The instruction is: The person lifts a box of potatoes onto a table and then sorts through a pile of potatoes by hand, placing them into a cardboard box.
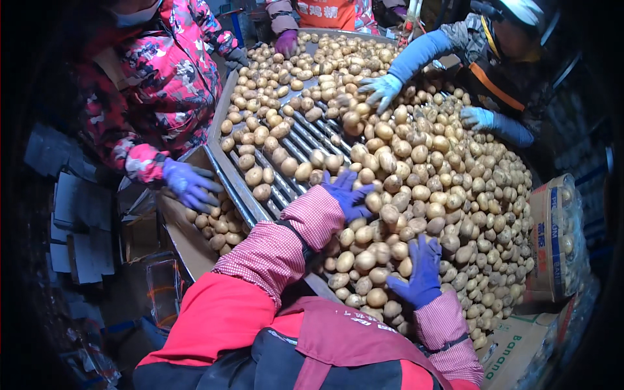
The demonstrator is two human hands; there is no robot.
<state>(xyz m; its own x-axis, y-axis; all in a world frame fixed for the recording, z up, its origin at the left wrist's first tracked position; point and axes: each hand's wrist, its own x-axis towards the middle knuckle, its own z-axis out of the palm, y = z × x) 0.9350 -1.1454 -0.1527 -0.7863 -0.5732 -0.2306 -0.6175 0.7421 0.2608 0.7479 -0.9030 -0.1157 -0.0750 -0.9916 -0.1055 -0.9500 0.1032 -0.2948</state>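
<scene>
A big heap of potatoes (455, 195) covers the right side of a sorting table, which has a metal rim (221, 156) and dark slats with gaps (312, 133). My left hand (350, 195), in a purple glove, rests at the heap's left edge by the slats. Its fingers are spread against potatoes and grasp none. Nearer to me, my right hand (419, 273), gloved in purple too, lies on the heap's front part with fingers apart. Some potatoes are hidden under both palms. Looser potatoes (257, 136) sit on the slats to the left.
A co-worker's purple-gloved hand (190, 185) is over an open carton (188, 244) holding potatoes at the left. Another person's light blue gloves (383, 90) touch the heap at the right. A far purple glove (286, 44) reaches in. Cardboard boxes (520, 344) stand at lower right.
</scene>
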